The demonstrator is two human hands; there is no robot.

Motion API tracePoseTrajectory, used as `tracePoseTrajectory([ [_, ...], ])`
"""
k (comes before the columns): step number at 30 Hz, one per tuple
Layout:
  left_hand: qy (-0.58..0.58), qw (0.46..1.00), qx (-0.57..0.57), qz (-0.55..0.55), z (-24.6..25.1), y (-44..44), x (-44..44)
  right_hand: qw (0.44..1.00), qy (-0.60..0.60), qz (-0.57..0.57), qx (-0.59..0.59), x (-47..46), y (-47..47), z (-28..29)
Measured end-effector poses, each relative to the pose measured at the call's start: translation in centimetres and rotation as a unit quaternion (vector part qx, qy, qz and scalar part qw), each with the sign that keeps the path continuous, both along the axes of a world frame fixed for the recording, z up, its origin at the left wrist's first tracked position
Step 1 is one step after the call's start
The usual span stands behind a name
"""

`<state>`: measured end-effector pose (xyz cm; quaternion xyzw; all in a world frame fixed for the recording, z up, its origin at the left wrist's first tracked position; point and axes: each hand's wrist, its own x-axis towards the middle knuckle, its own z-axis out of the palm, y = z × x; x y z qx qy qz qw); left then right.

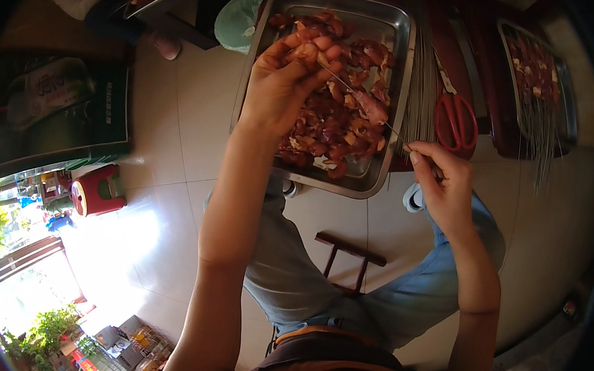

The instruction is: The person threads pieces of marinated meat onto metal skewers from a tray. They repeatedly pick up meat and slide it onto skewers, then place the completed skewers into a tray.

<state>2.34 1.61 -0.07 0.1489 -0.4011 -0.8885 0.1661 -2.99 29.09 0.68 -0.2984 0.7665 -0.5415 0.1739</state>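
My right hand (442, 185) pinches the lower end of a thin metal skewer (399, 136) just off the right rim of a metal tray (403, 78). One chunk of raw meat (371, 107) is threaded midway along it. Over the tray, my left hand (285, 81) has its fingers closed around a small pale piece of meat (323, 59) at the skewer's far end; the fingers partly hide this piece. Loose pieces of raw dark-red meat (329, 124), some with yellowish bits, lie heaped in the tray beneath.
Bare metal skewers (421, 85) lie along the tray's right side, beside red-handled scissors (456, 122). Farther right, loaded meat skewers (534, 74) rest on another tray (573, 122). A lined green bin (237, 16) stands at upper left, near another person's foot (166, 46).
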Motion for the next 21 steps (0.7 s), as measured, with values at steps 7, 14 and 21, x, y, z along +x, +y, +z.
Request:
tracePoseTrajectory([
  [7,0.009,0.997,0.046,0.068,0.1,0.9,-0.2,0.999,-0.017,-0.025,0.012,0.2,-0.2,-0.2],
  [14,-0.022,0.997,0.023,0.065,0.5,1.6,-0.2,1.0,-0.018,-0.012,0.008,0.2,-0.1,-0.7],
  [21,-0.008,0.996,-0.016,0.093,0.9,2.5,-0.3,0.999,-0.016,-0.029,0.008,0.3,-0.2,-0.6],
])
